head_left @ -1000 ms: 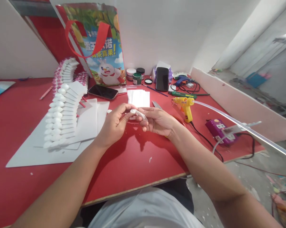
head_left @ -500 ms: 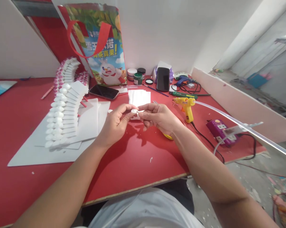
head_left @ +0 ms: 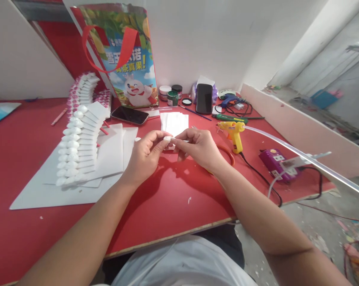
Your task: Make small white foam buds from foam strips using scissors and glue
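Observation:
In the head view my left hand (head_left: 146, 159) is closed, thumb and forefinger pinching a small white oval piece (head_left: 167, 138). My right hand (head_left: 200, 149) meets it from the right, its thumb and forefinger closed at the piece's right end. A thin white strip seems to run from the piece into the right fingers, mostly hidden. Just beyond the hands lies a stack of white paper pieces (head_left: 175, 124). At left, a fanned row of white oval-tipped strips (head_left: 86, 145) rests on white boards (head_left: 34, 194). Beside my right hand is an orange-handled tool (head_left: 229, 153), partly hidden.
A yellow glue gun (head_left: 234, 135) with a long clear stick stands at right, near a purple power block (head_left: 276, 163). Behind are phones (head_left: 130, 115), paint jars (head_left: 172, 98) and a printed bag (head_left: 131, 59). Pink-and-white strips (head_left: 85, 89) sit at back left.
My right fingers have rolled and closed nearer the white oval piece, hiding more of its strip. More of the orange handle shows beside my right wrist. My left hand has hardly moved.

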{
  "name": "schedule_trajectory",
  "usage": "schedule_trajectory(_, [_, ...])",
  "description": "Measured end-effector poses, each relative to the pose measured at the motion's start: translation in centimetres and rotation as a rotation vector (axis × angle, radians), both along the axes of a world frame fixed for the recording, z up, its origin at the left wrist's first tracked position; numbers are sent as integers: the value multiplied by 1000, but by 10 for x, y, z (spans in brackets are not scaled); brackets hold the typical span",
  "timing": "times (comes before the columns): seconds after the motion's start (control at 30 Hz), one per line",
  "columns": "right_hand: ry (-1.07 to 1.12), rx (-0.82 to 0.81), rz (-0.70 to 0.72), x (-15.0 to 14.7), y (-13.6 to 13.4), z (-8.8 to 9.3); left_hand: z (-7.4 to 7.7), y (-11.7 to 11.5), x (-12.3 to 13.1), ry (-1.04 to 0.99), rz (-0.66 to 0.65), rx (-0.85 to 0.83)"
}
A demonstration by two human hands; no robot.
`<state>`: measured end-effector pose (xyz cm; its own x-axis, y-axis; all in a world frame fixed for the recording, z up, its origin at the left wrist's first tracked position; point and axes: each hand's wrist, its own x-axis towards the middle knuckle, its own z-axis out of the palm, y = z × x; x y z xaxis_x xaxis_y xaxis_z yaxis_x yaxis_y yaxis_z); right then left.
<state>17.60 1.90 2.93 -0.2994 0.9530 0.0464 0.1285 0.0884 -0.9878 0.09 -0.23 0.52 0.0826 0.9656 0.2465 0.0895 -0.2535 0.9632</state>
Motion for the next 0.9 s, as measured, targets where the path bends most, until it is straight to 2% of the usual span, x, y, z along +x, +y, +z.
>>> schedule_trajectory(0.17, [-9, 19, -31, -2, 0, -7, -1, -1, 2, 11, 23, 11])
schedule_trajectory(0.3, [21, -18, 14, 0, 0, -4, 0, 0, 2, 4, 20, 8])
schedule_trajectory(0.5, [144, -237, 110, 5, 5, 2, 4, 0, -1, 63, 13, 13])
schedule_trajectory(0.63, [106, -276, 150, 5, 6, 1, 2, 0, -3, 132, 5, 35])
schedule_trajectory(0.77, [167, -337, 202, 7, 7, -2, 1, 0, -6, 150, 4, 48])
schedule_trajectory(0.9, [268, -512, 317, 10, 12, -3, 3, 1, -8, 133, -12, 28])
